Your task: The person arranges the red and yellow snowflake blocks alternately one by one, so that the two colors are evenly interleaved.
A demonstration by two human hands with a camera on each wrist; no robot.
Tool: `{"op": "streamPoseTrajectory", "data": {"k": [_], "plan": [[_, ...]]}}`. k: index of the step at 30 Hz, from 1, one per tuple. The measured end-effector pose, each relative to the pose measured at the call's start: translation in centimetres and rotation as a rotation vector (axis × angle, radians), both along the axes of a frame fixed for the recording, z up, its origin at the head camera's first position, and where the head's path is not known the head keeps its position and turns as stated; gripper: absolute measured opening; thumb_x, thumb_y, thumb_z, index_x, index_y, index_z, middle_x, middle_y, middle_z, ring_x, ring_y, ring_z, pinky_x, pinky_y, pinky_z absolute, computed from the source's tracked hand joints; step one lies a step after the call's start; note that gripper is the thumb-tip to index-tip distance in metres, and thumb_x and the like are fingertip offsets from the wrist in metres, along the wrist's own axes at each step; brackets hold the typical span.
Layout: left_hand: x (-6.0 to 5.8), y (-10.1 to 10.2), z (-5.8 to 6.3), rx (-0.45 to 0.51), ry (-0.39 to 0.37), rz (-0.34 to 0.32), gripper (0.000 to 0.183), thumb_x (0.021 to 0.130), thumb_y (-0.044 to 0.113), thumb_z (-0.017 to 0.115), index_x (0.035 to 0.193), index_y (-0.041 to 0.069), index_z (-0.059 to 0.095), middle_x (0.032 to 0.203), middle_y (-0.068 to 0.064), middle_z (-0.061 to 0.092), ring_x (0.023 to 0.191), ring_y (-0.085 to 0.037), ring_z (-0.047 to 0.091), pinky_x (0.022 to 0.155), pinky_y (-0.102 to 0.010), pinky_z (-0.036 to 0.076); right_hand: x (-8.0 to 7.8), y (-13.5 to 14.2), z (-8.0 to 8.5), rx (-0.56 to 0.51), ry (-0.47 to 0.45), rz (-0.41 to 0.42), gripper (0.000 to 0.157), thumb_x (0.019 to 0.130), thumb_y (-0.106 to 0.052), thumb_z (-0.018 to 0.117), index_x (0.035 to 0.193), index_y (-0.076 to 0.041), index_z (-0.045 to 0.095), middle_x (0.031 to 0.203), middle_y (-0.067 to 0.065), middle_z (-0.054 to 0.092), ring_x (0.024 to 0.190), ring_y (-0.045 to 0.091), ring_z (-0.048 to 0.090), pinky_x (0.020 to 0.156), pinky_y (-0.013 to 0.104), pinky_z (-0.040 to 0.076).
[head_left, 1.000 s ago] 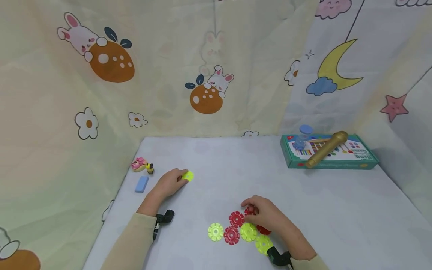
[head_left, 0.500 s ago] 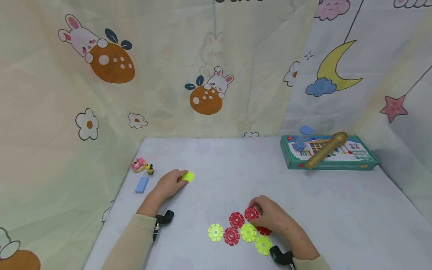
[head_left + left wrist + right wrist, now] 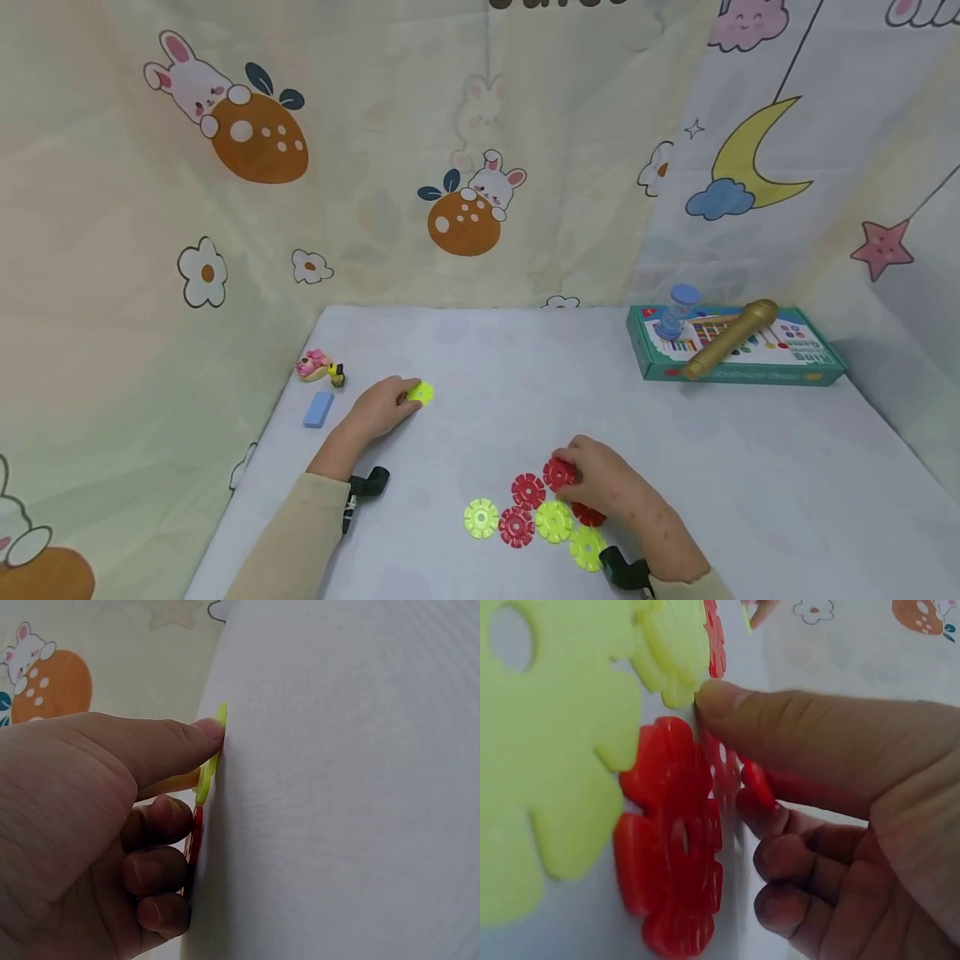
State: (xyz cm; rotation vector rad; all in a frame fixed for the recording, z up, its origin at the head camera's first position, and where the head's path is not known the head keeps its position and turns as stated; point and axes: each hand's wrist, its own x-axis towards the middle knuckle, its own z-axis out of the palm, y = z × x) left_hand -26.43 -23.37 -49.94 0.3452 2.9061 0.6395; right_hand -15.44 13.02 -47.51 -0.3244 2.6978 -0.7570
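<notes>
- Head view: the left hand (image 3: 381, 410) pinches a yellow-green notched disc (image 3: 423, 393) between thumb and forefinger, over the far part of the white worktop (image 3: 465, 442), well apart from the other discs.
- Head view: the right hand (image 3: 609, 479) pinches the upper red disc (image 3: 558, 473) by its edges, thumb on the near side and forefinger on the far side, at the top of a cluster of discs.
- Head view: just beside it lies the middle red disc (image 3: 528, 492), with the lower red disc (image 3: 517, 527) nearer the wearer. The central yellow disc (image 3: 554, 522) sits next to these; the leftmost yellow disc (image 3: 481, 518) and the nearest yellow disc (image 3: 587, 549) flank the group. A partly covered red disc (image 3: 588, 515) shows under the right hand.
- Head view: a blue block (image 3: 318, 410) and small toy figures (image 3: 313, 365) lie beyond the left forearm; a green box (image 3: 738, 367) at the far right carries a gold microphone (image 3: 731, 340) and a blue hourglass (image 3: 677, 315).
- Left wrist view: the thumb presses the yellow-green disc, seen edge-on; the other fingers curl beside a red edge (image 3: 194, 844), and whether they hold it cannot be told.
- Right wrist view: the thumb partly hides the pinched disc; red and yellow discs lie close by.
</notes>
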Motion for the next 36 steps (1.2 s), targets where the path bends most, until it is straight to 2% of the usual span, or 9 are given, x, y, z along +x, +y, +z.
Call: {"op": "streamPoseTrajectory", "data": {"k": [3, 6, 10, 15, 18, 22, 27, 32, 36], "plan": [[0.0, 0.0, 0.0, 0.004, 0.006, -0.002, 0.049, 0.091, 0.032, 0.063, 0.135, 0.013, 0.054, 0.075, -0.002, 0.047, 0.067, -0.015, 0.043, 0.059, -0.032, 0.034, -0.3, -0.1, 0.4, -0.008, 0.039, 0.007, 0.059, 0.065, -0.031, 0.086, 0.118, -0.016, 0.065, 0.098, -0.004, 0.054, 0.09, 0.014, 0.051, 0.066, 0.03, 0.054], [0.0, 0.0, 0.0, 0.006, 0.014, 0.0, 0.049, 0.09, 0.032, 0.063, 0.134, 0.013, 0.054, 0.075, -0.002, 0.047, 0.066, -0.015, 0.042, 0.058, -0.032, 0.033, -0.9, -0.5, 1.1, -0.035, 0.128, 0.025, 0.059, 0.065, -0.032, 0.086, 0.118, -0.017, 0.065, 0.097, -0.007, 0.054, 0.088, 0.013, 0.052, 0.066, 0.025, 0.053], [0.0, -0.1, 0.0, 0.002, 0.012, -0.002, 0.049, 0.09, 0.032, 0.063, 0.135, 0.014, 0.054, 0.074, -0.002, 0.047, 0.066, -0.015, 0.042, 0.058, -0.031, 0.033, -1.9, -1.7, 2.3, -0.128, 0.236, 0.035, 0.054, 0.069, -0.03, 0.084, 0.118, -0.018, 0.065, 0.094, -0.01, 0.052, 0.085, 0.016, 0.053, 0.064, 0.019, 0.049], [0.0, 0.0, 0.0, 0.004, 0.0, 0.002, 0.049, 0.09, 0.032, 0.064, 0.135, 0.014, 0.054, 0.074, -0.002, 0.046, 0.066, -0.015, 0.042, 0.058, -0.031, 0.032, -3.4, -3.7, 3.5, -0.24, 0.307, 0.077, 0.053, 0.071, -0.028, 0.083, 0.119, -0.018, 0.065, 0.094, -0.01, 0.051, 0.085, 0.019, 0.052, 0.062, 0.02, 0.049], [0.1, 0.0, 0.1, 0.002, 0.002, 0.007, 0.048, 0.09, 0.032, 0.063, 0.135, 0.015, 0.054, 0.073, -0.001, 0.046, 0.065, -0.015, 0.042, 0.058, -0.031, 0.032, -4.5, -5.3, 3.8, -0.245, 0.333, 0.128, 0.052, 0.073, -0.031, 0.082, 0.12, -0.018, 0.065, 0.094, -0.009, 0.05, 0.084, 0.016, 0.051, 0.061, 0.02, 0.049], [0.2, 0.1, 0.3, -0.003, 0.003, 0.007, 0.048, 0.091, 0.032, 0.063, 0.134, 0.014, 0.054, 0.073, -0.001, 0.047, 0.066, -0.015, 0.042, 0.059, -0.031, 0.033, -6.4, -7.4, 3.6, -0.19, 0.371, 0.166, 0.052, 0.074, -0.034, 0.081, 0.12, -0.019, 0.065, 0.092, -0.008, 0.047, 0.083, 0.016, 0.052, 0.061, 0.021, 0.047], [0.1, 0.2, 0.2, -0.011, -0.01, 0.033, 0.049, 0.09, 0.033, 0.063, 0.135, 0.016, 0.054, 0.075, -0.001, 0.048, 0.069, -0.015, 0.044, 0.06, -0.032, 0.034, -9.0, -10.0, 2.8, -0.109, 0.326, 0.155, 0.053, 0.075, -0.035, 0.079, 0.123, -0.018, 0.064, 0.096, -0.005, 0.047, 0.088, 0.02, 0.052, 0.066, 0.025, 0.046], [0.1, 0.1, -0.2, -0.002, -0.018, 0.046, 0.05, 0.089, 0.035, 0.064, 0.135, 0.017, 0.054, 0.076, -0.001, 0.049, 0.071, -0.015, 0.045, 0.062, -0.033, 0.036, -11.2, -12.1, 1.6, -0.025, 0.228, 0.119, 0.056, 0.076, -0.038, 0.078, 0.127, -0.021, 0.061, 0.103, -0.003, 0.048, 0.09, 0.013, 0.049, 0.071, 0.024, 0.048], [0.0, 0.0, -0.3, -0.002, -0.017, 0.046, 0.051, 0.089, 0.036, 0.064, 0.135, 0.018, 0.054, 0.077, 0.0, 0.05, 0.073, -0.015, 0.046, 0.064, -0.033, 0.037, -12.4, -13.5, 0.6, 0.029, 0.211, 0.12, 0.056, 0.076, -0.039, 0.077, 0.126, -0.019, 0.062, 0.103, 0.0, 0.05, 0.091, 0.013, 0.049, 0.075, 0.025, 0.049]]}}
